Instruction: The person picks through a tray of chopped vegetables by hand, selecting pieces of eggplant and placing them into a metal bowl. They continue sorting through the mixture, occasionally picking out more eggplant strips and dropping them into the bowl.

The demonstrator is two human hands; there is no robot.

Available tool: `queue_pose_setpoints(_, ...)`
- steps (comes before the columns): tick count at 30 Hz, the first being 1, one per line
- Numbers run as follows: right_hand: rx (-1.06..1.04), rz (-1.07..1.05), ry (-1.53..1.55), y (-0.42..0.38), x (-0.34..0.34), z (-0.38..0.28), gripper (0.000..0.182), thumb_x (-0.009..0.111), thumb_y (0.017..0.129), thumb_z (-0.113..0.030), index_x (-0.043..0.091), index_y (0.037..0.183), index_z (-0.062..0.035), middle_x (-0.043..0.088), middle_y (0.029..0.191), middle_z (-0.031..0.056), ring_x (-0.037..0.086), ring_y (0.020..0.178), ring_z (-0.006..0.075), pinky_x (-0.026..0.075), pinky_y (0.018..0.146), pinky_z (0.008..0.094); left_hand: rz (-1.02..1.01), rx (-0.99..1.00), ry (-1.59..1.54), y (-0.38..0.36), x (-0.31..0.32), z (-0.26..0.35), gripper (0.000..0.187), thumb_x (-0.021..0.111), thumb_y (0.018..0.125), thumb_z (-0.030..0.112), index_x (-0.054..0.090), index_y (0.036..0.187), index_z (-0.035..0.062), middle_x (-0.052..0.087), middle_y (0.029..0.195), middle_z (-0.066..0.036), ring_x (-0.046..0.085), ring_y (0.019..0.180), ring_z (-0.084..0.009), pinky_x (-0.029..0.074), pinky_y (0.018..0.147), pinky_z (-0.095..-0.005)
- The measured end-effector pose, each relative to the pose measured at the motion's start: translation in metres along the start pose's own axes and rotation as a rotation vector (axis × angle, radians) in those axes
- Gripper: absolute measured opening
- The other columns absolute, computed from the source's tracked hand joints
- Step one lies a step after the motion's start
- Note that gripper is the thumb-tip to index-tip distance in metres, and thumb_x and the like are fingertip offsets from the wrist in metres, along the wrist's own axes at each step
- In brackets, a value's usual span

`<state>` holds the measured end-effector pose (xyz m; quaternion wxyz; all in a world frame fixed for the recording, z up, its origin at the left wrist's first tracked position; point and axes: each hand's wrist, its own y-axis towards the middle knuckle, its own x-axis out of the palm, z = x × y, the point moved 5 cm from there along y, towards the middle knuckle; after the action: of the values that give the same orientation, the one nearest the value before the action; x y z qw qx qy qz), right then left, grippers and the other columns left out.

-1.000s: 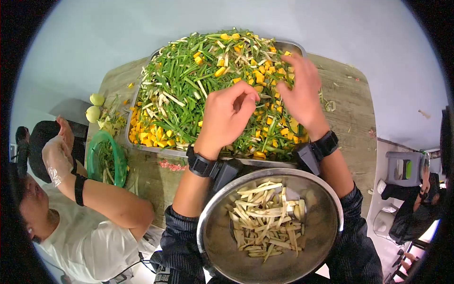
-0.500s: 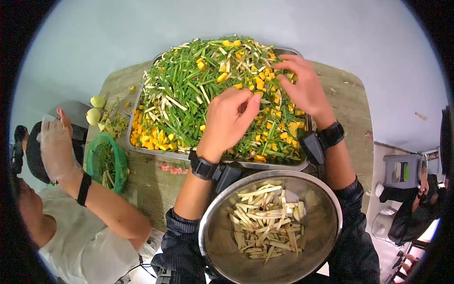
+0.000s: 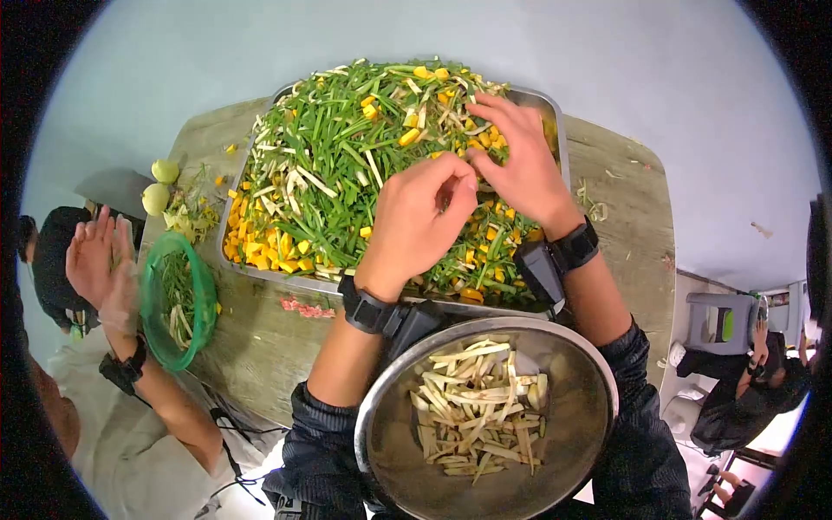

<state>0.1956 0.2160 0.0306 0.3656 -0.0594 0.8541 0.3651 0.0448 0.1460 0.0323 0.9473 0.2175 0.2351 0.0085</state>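
A metal tray (image 3: 562, 143) is heaped with cut green stems (image 3: 334, 143), pale strips and yellow cubes (image 3: 273, 247). Over the middle of the heap is my left hand (image 3: 426, 208), its thumb and fingers curled together; anything between them is hidden. My right hand (image 3: 520, 165) is beside it, over the right part of the heap, fingers apart, fingertips at the vegetables. In front of me, below the tray, a metal bowl (image 3: 572, 433) holds pale cut strips (image 3: 485, 403).
At the left, a co-worker's gloved hand (image 3: 108, 269) is near a green basket (image 3: 206, 303) with stems in it. Two round pale green vegetables (image 3: 156, 199) lie behind the basket. Pink scraps (image 3: 306, 308) lie before the tray. Another person (image 3: 737, 407) is at far right.
My right hand has moved left, closer to my left hand. The co-worker's hand has lowered and the arm has shifted. The whole view has shifted slightly.
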Motion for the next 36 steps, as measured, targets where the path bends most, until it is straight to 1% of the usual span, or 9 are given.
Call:
queue_pose_setpoints(5,-0.056,-0.005,-0.007,0.000,-0.001,-0.003,0.041,0.069,0.084,-0.010,0.066,0.125,-0.0072,0.060,0.136,0.0072,0.050,0.126,0.0305,0.041,0.110,0.0414,-0.004,0.001,-0.028,0.000,0.001,-0.001,0.010,0.066,0.092,0.012,0.063,0.089,0.0036,0.063,0.071,-0.010,0.061,0.058,-0.0229,0.046,0.055,-0.0354)
queue_pose_setpoints(10,-0.095,0.113,0.079,0.004,-0.016,-0.014,0.033,0.066,0.082,-0.003,0.073,0.114,-0.0071,0.067,0.123,0.0055,0.056,0.118,0.0288,0.043,0.105,0.0388,0.012,-0.009,-0.042,-0.001,0.000,0.000,0.009,0.066,0.091,0.012,0.064,0.088,0.0039,0.063,0.070,-0.009,0.060,0.057,-0.0229,0.045,0.054,-0.0355)
queue_pose_setpoints(14,-0.147,0.202,0.076,0.006,-0.020,-0.013,0.028,0.067,0.081,-0.010,0.073,0.108,-0.0044,0.069,0.117,0.0081,0.060,0.107,0.0301,0.047,0.100,0.0401,0.013,-0.027,-0.014,0.000,-0.001,0.000,0.008,0.066,0.090,0.011,0.064,0.087,0.0040,0.063,0.069,-0.010,0.061,0.058,-0.0225,0.046,0.055,-0.0349)
queue_pose_setpoints(20,0.052,-0.007,0.171,0.000,0.002,0.007,0.022,0.067,0.083,-0.011,0.074,0.103,-0.0043,0.069,0.115,0.0104,0.062,0.110,0.0313,0.048,0.100,0.0409,0.021,-0.023,-0.011,0.000,0.001,-0.002,0.008,0.067,0.090,0.011,0.064,0.088,0.0036,0.063,0.069,-0.010,0.061,0.057,-0.0223,0.046,0.055,-0.0345)
queue_pose_setpoints(22,-0.079,0.008,0.081,0.000,0.002,0.004,0.023,0.068,0.086,-0.007,0.074,0.108,-0.0050,0.069,0.119,0.0078,0.064,0.111,0.0259,0.051,0.092,0.0355,0.025,-0.011,-0.013,0.000,0.001,-0.001,0.008,0.067,0.090,0.011,0.064,0.087,0.0034,0.063,0.069,-0.010,0.061,0.057,-0.0222,0.046,0.055,-0.0345)
queue_pose_setpoints(29,0.052,0.026,0.066,0.000,0.001,0.009,0.028,0.065,0.086,-0.004,0.073,0.113,-0.0059,0.069,0.121,0.0081,0.065,0.105,0.0197,0.052,0.076,0.0300,0.018,-0.025,-0.045,-0.001,0.001,-0.001,0.009,0.066,0.091,0.012,0.065,0.088,0.0029,0.063,0.068,-0.009,0.058,0.056,-0.0189,0.046,0.054,-0.0325)
queue_pose_setpoints(31,0.092,0.167,0.157,0.002,-0.009,0.008,0.026,0.066,0.084,-0.009,0.072,0.108,-0.0034,0.069,0.115,0.0130,0.065,0.106,0.0309,0.051,0.095,0.0399,0.037,-0.023,-0.037,0.000,0.001,0.000,0.010,0.066,0.091,0.012,0.065,0.087,0.0028,0.062,0.068,-0.009,0.058,0.055,-0.0169,0.045,0.054,-0.0313)
queue_pose_setpoints(34,0.202,0.324,0.329,0.003,-0.024,0.004,0.023,0.066,0.083,-0.006,0.072,0.105,-0.0034,0.069,0.110,0.0126,0.067,0.095,0.0285,0.054,0.085,0.0381,0.028,-0.029,-0.023,0.000,0.000,0.000,0.011,0.066,0.092,0.012,0.065,0.087,0.0026,0.062,0.068,-0.008,0.057,0.055,-0.0167,0.045,0.054,-0.0313)
queue_pose_setpoints(36,0.213,0.288,0.238,0.002,-0.020,0.009,0.021,0.067,0.083,-0.005,0.071,0.103,-0.0034,0.068,0.107,0.0126,0.067,0.090,0.0274,0.054,0.080,0.0375,0.028,-0.025,-0.022,0.000,0.000,-0.001,0.011,0.066,0.092,0.012,0.065,0.087,0.0026,0.062,0.068,-0.008,0.057,0.055,-0.0166,0.045,0.054,-0.0312)
